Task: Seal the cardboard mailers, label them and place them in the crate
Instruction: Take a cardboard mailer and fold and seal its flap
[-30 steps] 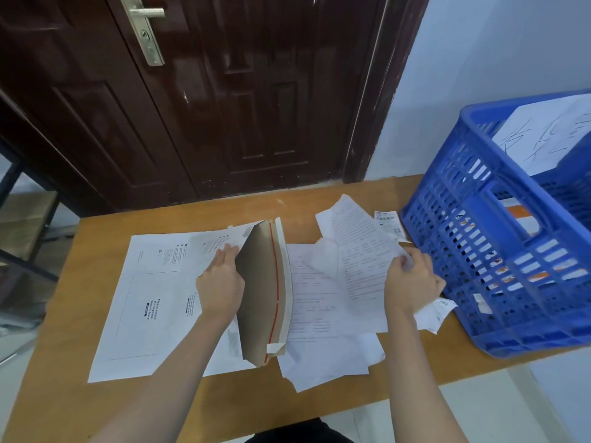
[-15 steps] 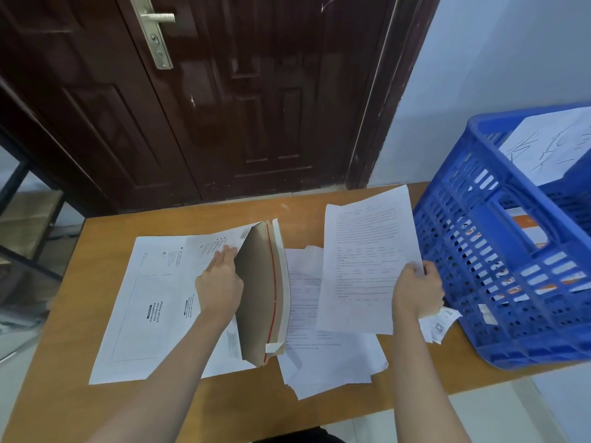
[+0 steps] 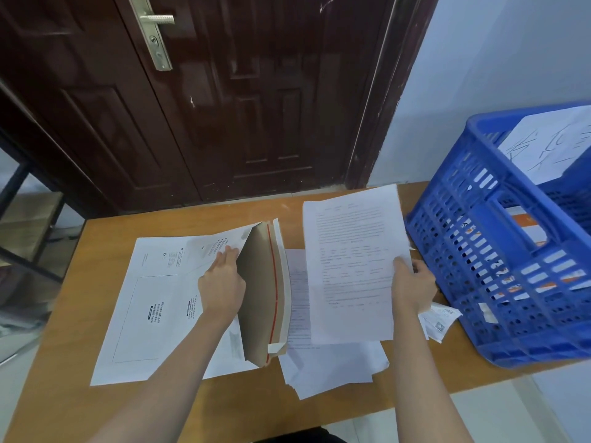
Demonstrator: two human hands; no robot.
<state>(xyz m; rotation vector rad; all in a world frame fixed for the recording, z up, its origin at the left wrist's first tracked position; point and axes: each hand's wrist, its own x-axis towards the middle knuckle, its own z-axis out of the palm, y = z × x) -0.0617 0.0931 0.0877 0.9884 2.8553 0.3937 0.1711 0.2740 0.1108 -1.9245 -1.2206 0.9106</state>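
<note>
**Mailer held open, sheet ready to load**

Far left, the wooden table [image 3: 80, 362] with the white cardboard mailer [image 3: 153, 302] lying flat on it, printed face up. My left hand [image 3: 222, 284] is at its open right end: fingers spread over the white top panel near the mouth, propping the brown inner flap [image 3: 259, 298] upright. Whether the thumb is tucked inside the pocket I can't tell, the flap hides it. Red tear strip and white peel liner run along the flap's edge, so the adhesive looks unused; mailer not sealed yet.

Just right of the flap, a loose pile of papers [image 3: 332, 366] on the table. Above it, my right hand [image 3: 412, 287] pinches one printed sheet [image 3: 351, 266] at its right edge, thumb on the front, fingers behind, sheet lifted and facing me. Small label slips [image 3: 439, 321] lie under that hand, beside the crate. Far right, the blue crate [image 3: 511, 282] stands on the table end, with a handwritten sheet and what look like orange-marked packets inside.

Handling, my call: mailer board is stiff and light, and should slide easily on the table, so it wants a flat palm to pin it down. Flap is springy and will likely fall shut if released. Sheet is limp and will droop from a one-edge pinch; best led into the mouth by its leading edge. Later, grip the mailer by a long edge, clear of the adhesive strip.
</note>
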